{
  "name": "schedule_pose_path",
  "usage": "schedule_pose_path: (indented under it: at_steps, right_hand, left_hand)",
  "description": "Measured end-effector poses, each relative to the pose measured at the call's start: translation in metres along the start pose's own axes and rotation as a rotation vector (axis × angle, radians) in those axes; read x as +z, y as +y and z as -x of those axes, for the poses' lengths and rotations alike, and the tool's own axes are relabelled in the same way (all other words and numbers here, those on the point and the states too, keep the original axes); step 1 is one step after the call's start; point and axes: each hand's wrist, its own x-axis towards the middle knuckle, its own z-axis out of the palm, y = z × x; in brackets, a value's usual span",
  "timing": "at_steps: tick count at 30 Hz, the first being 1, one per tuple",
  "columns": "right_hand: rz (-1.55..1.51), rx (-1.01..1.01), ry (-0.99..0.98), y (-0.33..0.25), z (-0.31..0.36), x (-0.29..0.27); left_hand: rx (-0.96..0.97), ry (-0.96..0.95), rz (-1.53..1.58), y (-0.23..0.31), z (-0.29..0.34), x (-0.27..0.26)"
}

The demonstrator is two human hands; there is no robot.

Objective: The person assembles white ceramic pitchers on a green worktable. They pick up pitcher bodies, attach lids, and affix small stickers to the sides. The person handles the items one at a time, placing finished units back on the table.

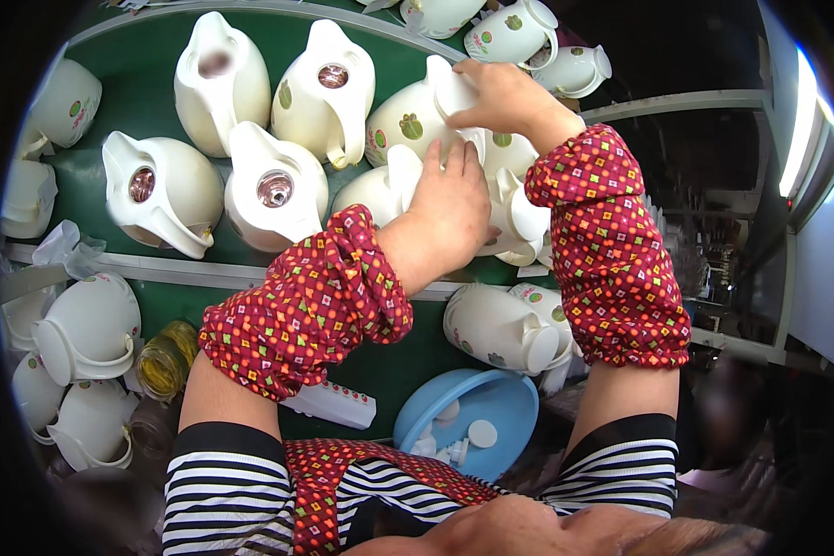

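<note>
My right hand is closed round the top of a white thermos jug with printed green and red motifs. Its thumb and fingers hook over the rim. Lower and a little to the left, my left hand lies with fingers stretched out over the jugs; its palm hides what it touches. Beside it is the spout of another white jug. To the left stand several open-topped jugs, such as one with a shiny silvery liner showing in its mouth.
More white jugs stand at the far right, on the left and near right. A blue basin with white caps sits close to me. Left of it are a white strip and a glass jar with yellow contents.
</note>
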Motion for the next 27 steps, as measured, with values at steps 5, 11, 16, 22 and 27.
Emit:
schedule_pose_path:
  at_steps: [5, 11, 16, 22, 27]
  right_hand:
    - [-0.017, -0.281, 0.045, 0.018, 0.007, 0.008]
    - [0.107, 0.231, -0.173, -0.011, -0.009, -0.016]
    - [0.075, -0.109, 0.128, 0.005, 0.006, 0.015]
    - [0.020, -0.056, -0.018, 0.011, 0.004, 0.006]
    - [0.039, -0.064, -0.065, 0.011, 0.004, 0.005]
  left_hand:
    - [0.046, 0.018, -0.009, -0.005, 0.004, 0.007]
    - [0.037, -0.110, -0.032, -0.008, 0.003, 0.002]
    - [0.055, -0.048, -0.053, -0.005, 0.001, 0.008]
    - [0.057, -0.063, -0.031, -0.005, 0.000, 0.006]
    - [0.065, -0.081, -0.049, -0.003, -0.003, 0.006]
